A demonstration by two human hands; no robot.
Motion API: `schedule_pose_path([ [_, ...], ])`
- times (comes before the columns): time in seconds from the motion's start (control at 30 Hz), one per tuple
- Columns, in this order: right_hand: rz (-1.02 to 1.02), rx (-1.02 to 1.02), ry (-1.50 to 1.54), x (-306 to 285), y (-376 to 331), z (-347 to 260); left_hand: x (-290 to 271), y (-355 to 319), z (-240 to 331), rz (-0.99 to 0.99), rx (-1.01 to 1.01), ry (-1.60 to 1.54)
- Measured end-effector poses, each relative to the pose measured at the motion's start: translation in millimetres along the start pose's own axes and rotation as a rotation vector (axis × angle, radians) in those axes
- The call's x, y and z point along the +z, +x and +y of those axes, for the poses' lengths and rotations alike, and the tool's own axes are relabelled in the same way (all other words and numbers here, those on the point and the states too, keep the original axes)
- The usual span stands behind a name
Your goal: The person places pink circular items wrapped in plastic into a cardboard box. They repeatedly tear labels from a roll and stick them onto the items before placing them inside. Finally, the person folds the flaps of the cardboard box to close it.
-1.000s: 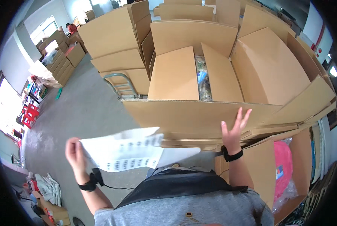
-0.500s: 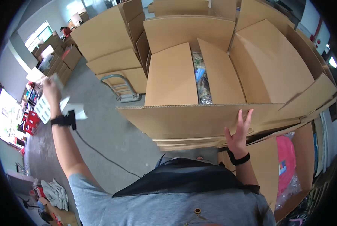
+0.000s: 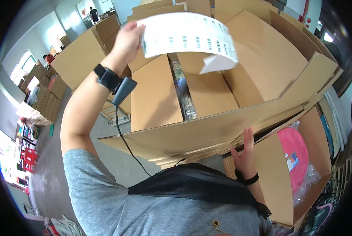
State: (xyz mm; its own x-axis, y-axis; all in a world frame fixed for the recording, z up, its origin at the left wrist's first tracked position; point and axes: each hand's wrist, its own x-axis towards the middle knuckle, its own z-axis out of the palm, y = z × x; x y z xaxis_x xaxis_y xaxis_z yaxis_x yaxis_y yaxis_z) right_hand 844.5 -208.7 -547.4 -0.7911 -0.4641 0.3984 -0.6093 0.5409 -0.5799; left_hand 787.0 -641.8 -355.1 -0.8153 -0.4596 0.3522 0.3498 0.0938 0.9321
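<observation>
My left hand (image 3: 128, 42) grips one end of a curved strip of white label sheets (image 3: 187, 35) printed with barcodes. The strip hangs above a large cardboard box (image 3: 156, 94), whose inner flaps are folded in and outer flaps stand up. Through the gap between the inner flaps, a plastic-wrapped item (image 3: 182, 90) shows in part. A black strap with a small corded device (image 3: 117, 83) is on my left wrist. Low by the near side of the box, my right hand (image 3: 245, 156) has its fingers stretched out and holds nothing.
At right, an open carton (image 3: 270, 173) contains a pink round item (image 3: 294, 157) in clear plastic. A hand truck (image 3: 119, 117) stands left of the box. Stacked cartons (image 3: 46, 94) and red crates (image 3: 29, 159) are farther left. Two people are in the far background.
My left hand has swung from the far left to over the box, bringing the label sheets with it. My right hand has come down from the box's near flap.
</observation>
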Motion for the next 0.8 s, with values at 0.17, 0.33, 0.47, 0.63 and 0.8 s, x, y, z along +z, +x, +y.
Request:
schedule_pose_path([
  [0.17, -0.030, 0.017, 0.031, -3, -11, 16, -1, -13, -99, 0.075, -0.445, 0.522],
  [0.33, -0.116, 0.017, 0.112, -2, -7, 16, -24, -38, -135, -0.194, -0.900, 0.542],
  [0.47, -0.073, -0.036, 0.044, -2, 9, 6, -6, -62, -65, -0.286, -0.761, 0.817],
  [0.63, -0.096, -0.082, 0.058, 11, 28, -3, -32, -103, 14, -0.630, -0.304, 0.751],
  [0.8, -0.031, -0.084, 0.064, 25, 25, -2, -14, -191, 67, -1.000, -0.027, 0.661],
])
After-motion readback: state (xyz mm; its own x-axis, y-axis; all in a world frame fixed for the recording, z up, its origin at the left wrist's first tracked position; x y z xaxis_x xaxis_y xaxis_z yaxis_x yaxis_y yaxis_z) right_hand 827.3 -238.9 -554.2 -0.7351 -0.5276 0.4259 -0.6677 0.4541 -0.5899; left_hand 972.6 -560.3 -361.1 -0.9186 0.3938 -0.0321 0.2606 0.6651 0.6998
